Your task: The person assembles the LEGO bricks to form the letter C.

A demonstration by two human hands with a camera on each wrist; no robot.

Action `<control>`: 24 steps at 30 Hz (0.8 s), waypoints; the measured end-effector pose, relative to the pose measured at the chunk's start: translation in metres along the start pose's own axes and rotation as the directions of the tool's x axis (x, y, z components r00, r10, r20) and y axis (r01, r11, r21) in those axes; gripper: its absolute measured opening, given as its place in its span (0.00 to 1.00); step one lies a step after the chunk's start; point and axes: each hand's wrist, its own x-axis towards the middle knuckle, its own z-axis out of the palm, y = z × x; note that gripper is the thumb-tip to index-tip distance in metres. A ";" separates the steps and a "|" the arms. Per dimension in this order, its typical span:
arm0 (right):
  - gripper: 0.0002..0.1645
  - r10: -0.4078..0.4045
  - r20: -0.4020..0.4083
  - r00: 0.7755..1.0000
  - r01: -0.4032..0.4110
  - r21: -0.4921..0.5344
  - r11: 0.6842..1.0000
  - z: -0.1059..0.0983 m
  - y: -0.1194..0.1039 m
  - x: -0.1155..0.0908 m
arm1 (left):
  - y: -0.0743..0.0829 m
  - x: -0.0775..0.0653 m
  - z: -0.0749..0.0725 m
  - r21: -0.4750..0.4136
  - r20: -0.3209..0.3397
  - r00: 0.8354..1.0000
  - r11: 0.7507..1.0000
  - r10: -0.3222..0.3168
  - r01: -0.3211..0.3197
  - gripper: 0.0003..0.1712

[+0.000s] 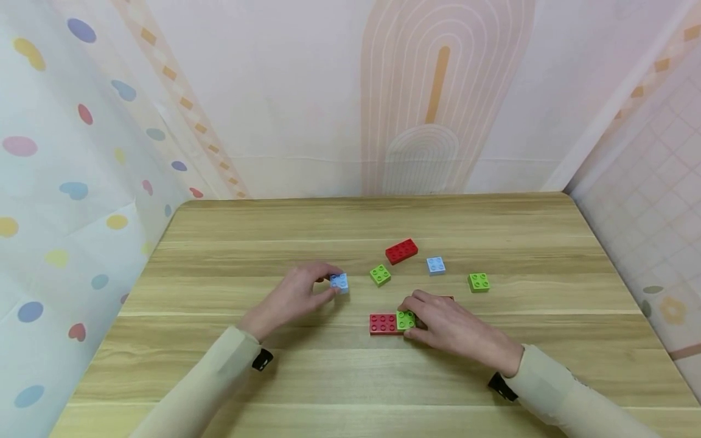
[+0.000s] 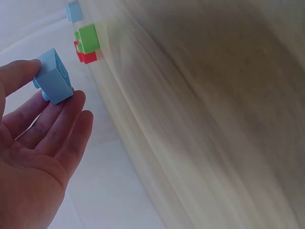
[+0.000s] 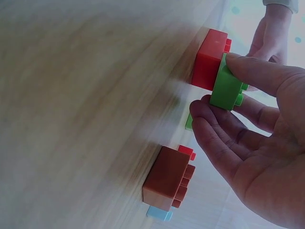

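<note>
Between my left thumb and fingers, the left hand (image 1: 298, 296) pinches a small light blue toy brick (image 2: 55, 78), held tilted in the left wrist view. My right hand (image 1: 451, 325) grips a small green brick (image 3: 226, 85) by its sides. That green brick overlaps the right end of a long red brick (image 1: 382, 324) lying on the table. Whether the two are fully pressed together, I cannot tell. Behind the right hand, mostly hidden in the head view, lies a brownish-red brick (image 3: 167, 174).
On the wooden table (image 1: 246, 231) beyond the hands lie another red brick (image 1: 401, 251), a green brick (image 1: 380, 275) and a light blue brick (image 1: 435, 265). Farther right sits one more green brick (image 1: 479, 282). Patterned cloth (image 1: 285, 91) hangs behind the table's far edge.
</note>
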 end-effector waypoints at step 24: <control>0.18 -0.023 -0.005 1.000 0.023 -0.015 1.000 0.000 0.001 0.001 | 0.023 -0.014 0.008 -0.029 0.072 0.996 0.999 0.047 -0.045 0.20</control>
